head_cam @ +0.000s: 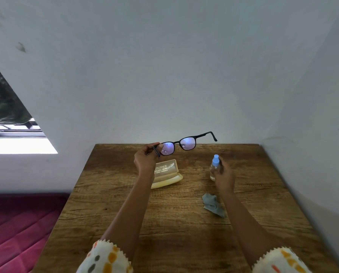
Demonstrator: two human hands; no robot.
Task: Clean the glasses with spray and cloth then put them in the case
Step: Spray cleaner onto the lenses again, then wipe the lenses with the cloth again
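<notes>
My left hand [146, 159] pinches the left end of the black-framed glasses [181, 143] and holds them up above the far part of the wooden table [125, 213], temples unfolded. My right hand [224, 175] grips a small clear spray bottle with a blue cap [215, 164], upright, to the right of and below the glasses. An open cream glasses case [167, 174] lies on the table under my left wrist. A crumpled grey-blue cloth [213, 204] lies on the table near my right forearm.
The table stands in a corner, with white walls [184, 75] behind and to the right. A pink quilted mattress [17, 233] lies lower left, and a window [7, 125] is on the left wall.
</notes>
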